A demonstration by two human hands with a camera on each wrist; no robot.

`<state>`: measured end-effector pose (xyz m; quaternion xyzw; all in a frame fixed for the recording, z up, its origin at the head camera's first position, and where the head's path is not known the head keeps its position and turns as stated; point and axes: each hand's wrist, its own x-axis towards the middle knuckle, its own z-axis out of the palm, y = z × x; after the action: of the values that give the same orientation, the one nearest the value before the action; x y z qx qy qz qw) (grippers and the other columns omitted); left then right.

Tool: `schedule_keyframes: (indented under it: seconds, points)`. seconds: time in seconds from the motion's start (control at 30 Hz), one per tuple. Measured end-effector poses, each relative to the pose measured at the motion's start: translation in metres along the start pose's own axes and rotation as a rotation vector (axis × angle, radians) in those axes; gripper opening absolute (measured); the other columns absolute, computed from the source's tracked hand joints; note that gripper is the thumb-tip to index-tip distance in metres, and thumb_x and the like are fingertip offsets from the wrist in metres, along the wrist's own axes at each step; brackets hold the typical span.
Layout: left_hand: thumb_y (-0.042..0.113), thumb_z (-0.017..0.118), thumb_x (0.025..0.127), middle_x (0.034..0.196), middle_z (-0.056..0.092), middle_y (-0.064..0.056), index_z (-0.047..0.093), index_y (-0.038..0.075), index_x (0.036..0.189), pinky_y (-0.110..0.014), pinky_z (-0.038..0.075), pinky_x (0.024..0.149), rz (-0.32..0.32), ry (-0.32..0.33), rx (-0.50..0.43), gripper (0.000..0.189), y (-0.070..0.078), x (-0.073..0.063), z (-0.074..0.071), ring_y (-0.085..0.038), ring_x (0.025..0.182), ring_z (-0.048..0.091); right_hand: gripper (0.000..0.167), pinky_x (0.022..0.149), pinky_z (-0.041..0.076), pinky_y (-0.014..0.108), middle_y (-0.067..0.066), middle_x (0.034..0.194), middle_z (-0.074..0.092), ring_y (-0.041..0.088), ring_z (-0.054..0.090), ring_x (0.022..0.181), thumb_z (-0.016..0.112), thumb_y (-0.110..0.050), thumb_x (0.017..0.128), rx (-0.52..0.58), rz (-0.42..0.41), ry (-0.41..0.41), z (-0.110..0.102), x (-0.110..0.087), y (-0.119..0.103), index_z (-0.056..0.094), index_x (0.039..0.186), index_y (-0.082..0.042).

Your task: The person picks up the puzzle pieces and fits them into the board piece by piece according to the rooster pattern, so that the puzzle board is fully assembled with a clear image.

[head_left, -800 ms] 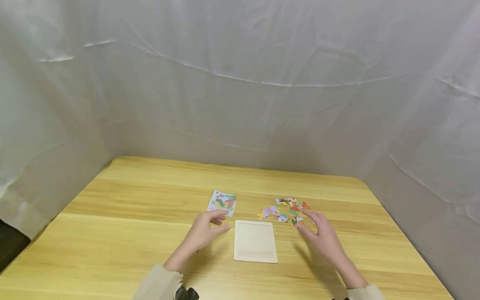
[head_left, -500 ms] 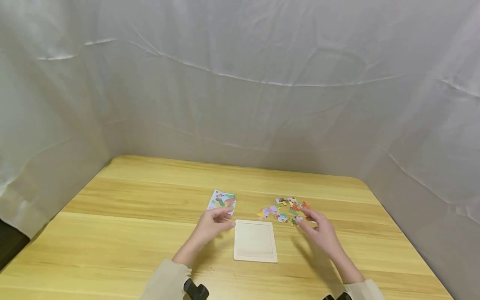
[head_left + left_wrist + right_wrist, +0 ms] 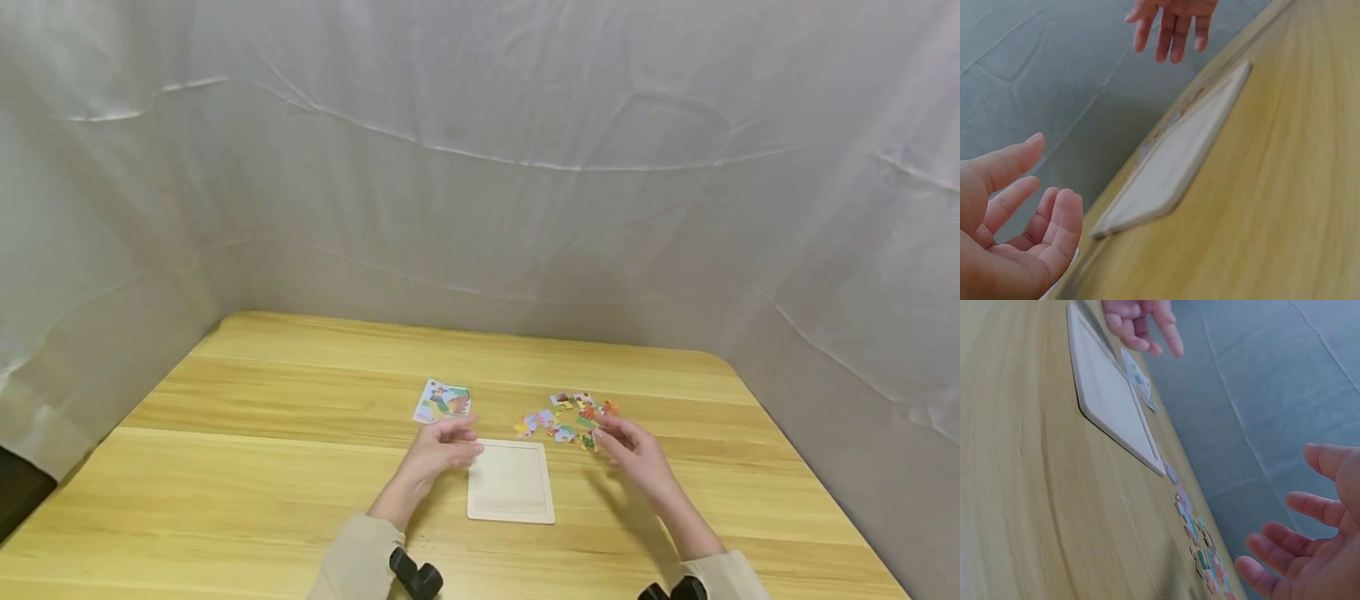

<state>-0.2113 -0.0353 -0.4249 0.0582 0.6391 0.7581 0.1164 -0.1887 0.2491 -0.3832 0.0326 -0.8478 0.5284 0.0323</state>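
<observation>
A pale puzzle tray (image 3: 510, 483) with a raised rim lies flat on the table. My left hand (image 3: 437, 457) hovers over its upper left corner, fingers loosely bent and holding nothing; the left wrist view shows the same hand (image 3: 1019, 231) apart from the tray. Near the heap of colourful puzzle pieces (image 3: 566, 421), to the right of the tray, my right hand (image 3: 641, 462) hangs above the table. In the right wrist view the right hand (image 3: 1310, 550) has spread fingers with nothing between them. Some pieces are hidden behind it in the head view.
A printed picture card (image 3: 442, 402) lies behind the left hand, beyond the tray. The wooden table (image 3: 262, 483) is bordered at the back and sides by a grey cloth curtain (image 3: 480, 208). Black wrist devices (image 3: 416, 575) sit on both forearms.
My left hand has moved to the right, from beside the tray to over its corner. The right hand has shifted only slightly. Tray, card and pieces stay in place.
</observation>
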Motion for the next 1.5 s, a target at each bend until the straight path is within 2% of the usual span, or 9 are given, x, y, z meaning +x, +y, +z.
schedule_keyframes:
  seconds: [0.2, 0.3, 0.47, 0.7, 0.93, 1.07, 1.3, 1.4, 1.5]
  points:
    - [-0.003, 0.067, 0.072, 0.092, 0.055, -0.012, 0.048, -0.009, 0.12, -0.025, 0.048, 0.067, -0.007, 0.026, 0.022, 0.052, -0.006, 0.0, -0.002, -0.012, 0.075, 0.052, 0.043, 0.077, 0.046, 0.041, 0.025, 0.117, 0.048, 0.035, 0.05, 0.103, 0.05, -0.019, 0.092, 0.086, 0.051, -0.039, -0.001, 0.001, 0.0, 0.044, 0.124, 0.008]
    - [-0.004, 0.068, 0.071, 0.084, 0.056, -0.008, 0.051, -0.01, 0.117, -0.022, 0.046, 0.059, 0.011, 0.04, 0.055, 0.049, -0.008, 0.001, -0.003, -0.01, 0.068, 0.051, 0.043, 0.078, 0.045, 0.041, 0.026, 0.119, 0.047, 0.035, 0.049, 0.103, 0.049, -0.021, 0.093, 0.109, 0.07, -0.051, -0.001, 0.002, 0.001, 0.043, 0.125, 0.008]
    - [-0.002, 0.071, 0.069, 0.076, 0.056, -0.005, 0.057, -0.008, 0.111, -0.018, 0.039, 0.05, 0.077, 0.084, 0.174, 0.045, -0.015, 0.005, -0.002, -0.01, 0.063, 0.047, 0.045, 0.079, 0.045, 0.041, 0.025, 0.121, 0.045, 0.031, 0.05, 0.101, 0.048, -0.023, 0.093, 0.166, 0.098, -0.057, -0.001, 0.004, 0.002, 0.042, 0.125, 0.009]
    - [0.001, 0.075, 0.065, 0.066, 0.052, 0.0, 0.064, -0.004, 0.102, -0.019, 0.039, 0.054, 0.179, 0.142, 0.363, 0.039, -0.02, 0.006, -0.003, -0.01, 0.062, 0.045, 0.047, 0.079, 0.045, 0.04, 0.026, 0.119, 0.047, 0.024, 0.056, 0.094, 0.047, -0.023, 0.093, 0.219, 0.12, -0.072, -0.002, 0.007, 0.007, 0.039, 0.125, 0.011]
    - [0.006, 0.078, 0.062, 0.058, 0.047, 0.004, 0.066, -0.002, 0.099, -0.021, 0.035, 0.051, 0.223, 0.135, 0.538, 0.039, -0.021, 0.007, -0.002, -0.009, 0.055, 0.041, 0.05, 0.077, 0.046, 0.037, 0.026, 0.119, 0.046, 0.023, 0.057, 0.092, 0.047, -0.023, 0.093, 0.315, 0.148, -0.127, -0.008, 0.009, 0.018, 0.034, 0.127, 0.011]
    - [0.008, 0.079, 0.062, 0.054, 0.043, 0.005, 0.067, 0.001, 0.099, -0.019, 0.031, 0.047, 0.236, 0.135, 0.617, 0.039, -0.02, 0.006, -0.001, -0.007, 0.05, 0.037, 0.05, 0.077, 0.047, 0.036, 0.022, 0.115, 0.051, 0.022, 0.058, 0.09, 0.048, -0.023, 0.093, 0.378, 0.16, -0.15, -0.013, 0.011, 0.022, 0.034, 0.126, 0.012]
    - [0.01, 0.079, 0.062, 0.051, 0.041, 0.006, 0.069, 0.003, 0.097, -0.019, 0.029, 0.045, 0.247, 0.119, 0.68, 0.036, -0.018, 0.004, -0.001, -0.006, 0.047, 0.035, 0.044, 0.077, 0.047, 0.035, 0.005, 0.103, 0.057, 0.02, 0.058, 0.088, 0.052, -0.012, 0.09, 0.369, 0.122, -0.122, -0.018, 0.021, 0.025, 0.038, 0.124, 0.012]
    - [0.01, 0.078, 0.063, 0.051, 0.042, 0.007, 0.069, 0.002, 0.096, -0.019, 0.028, 0.044, 0.245, 0.105, 0.695, 0.035, -0.018, 0.003, -0.001, -0.005, 0.047, 0.035, 0.049, 0.081, 0.045, 0.037, 0.01, 0.109, 0.054, 0.022, 0.058, 0.091, 0.054, -0.009, 0.088, 0.346, 0.115, -0.113, -0.021, 0.028, 0.027, 0.034, 0.127, 0.014]
    - [0.011, 0.077, 0.065, 0.05, 0.042, 0.007, 0.069, 0.002, 0.096, -0.019, 0.028, 0.044, 0.232, 0.09, 0.707, 0.034, -0.018, 0.003, -0.001, -0.005, 0.047, 0.035, 0.053, 0.084, 0.043, 0.038, 0.023, 0.12, 0.045, 0.022, 0.056, 0.094, 0.055, -0.01, 0.088, 0.303, 0.111, -0.119, -0.023, 0.036, 0.028, 0.032, 0.128, 0.014]
